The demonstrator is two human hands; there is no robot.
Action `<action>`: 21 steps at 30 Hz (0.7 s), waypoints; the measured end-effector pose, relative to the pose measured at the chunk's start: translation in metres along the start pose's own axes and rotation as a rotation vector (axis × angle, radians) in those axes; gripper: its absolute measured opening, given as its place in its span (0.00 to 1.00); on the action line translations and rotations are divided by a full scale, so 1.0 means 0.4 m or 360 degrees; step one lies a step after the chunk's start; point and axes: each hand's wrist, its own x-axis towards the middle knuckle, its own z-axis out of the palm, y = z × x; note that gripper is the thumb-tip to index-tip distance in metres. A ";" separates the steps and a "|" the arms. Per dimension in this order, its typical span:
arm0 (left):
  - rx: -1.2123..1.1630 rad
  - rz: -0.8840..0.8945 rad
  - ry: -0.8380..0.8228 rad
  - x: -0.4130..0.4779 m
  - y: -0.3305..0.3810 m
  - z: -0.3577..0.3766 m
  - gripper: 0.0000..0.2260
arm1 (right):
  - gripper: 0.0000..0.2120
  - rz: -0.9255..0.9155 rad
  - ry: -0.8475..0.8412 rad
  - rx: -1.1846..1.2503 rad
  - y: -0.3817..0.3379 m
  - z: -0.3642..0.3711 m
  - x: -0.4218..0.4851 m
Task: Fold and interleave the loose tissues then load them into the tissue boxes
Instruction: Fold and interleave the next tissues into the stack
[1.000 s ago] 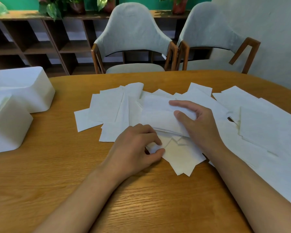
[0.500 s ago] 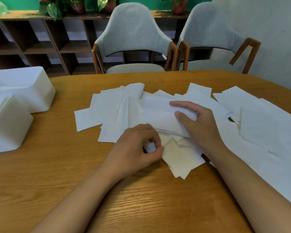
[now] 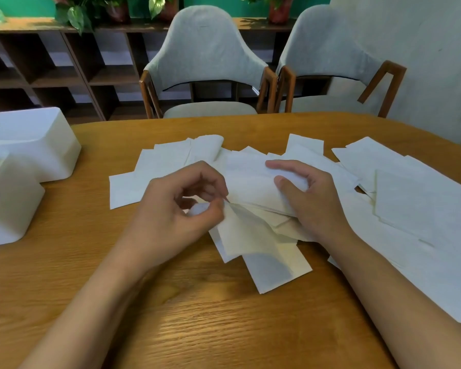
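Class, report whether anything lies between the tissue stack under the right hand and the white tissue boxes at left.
Only the left hand, pinching a tissue, and flat loose tissues lie between the tissue stack and tissue boxes; then just table.

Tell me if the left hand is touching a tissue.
Touching. The head view shows the left hand pinching a corner of a tissue between thumb and forefinger.
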 end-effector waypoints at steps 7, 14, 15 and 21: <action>0.0274 -0.0136 -0.0199 0.006 -0.023 -0.015 0.13 | 0.11 -0.0020 -0.0028 0.0003 -0.003 0.005 -0.004; 0.0255 -0.0268 -0.0218 0.003 -0.009 -0.021 0.02 | 0.11 -0.0052 -0.0020 -0.0030 -0.005 0.008 -0.007; 0.0227 -0.0256 -0.0213 0.005 -0.008 -0.021 0.03 | 0.12 -0.0053 -0.0016 -0.0025 -0.006 0.009 -0.007; -0.0227 -0.0156 -0.0127 0.008 0.012 -0.045 0.14 | 0.14 -0.0026 -0.0140 0.0113 -0.022 0.001 -0.012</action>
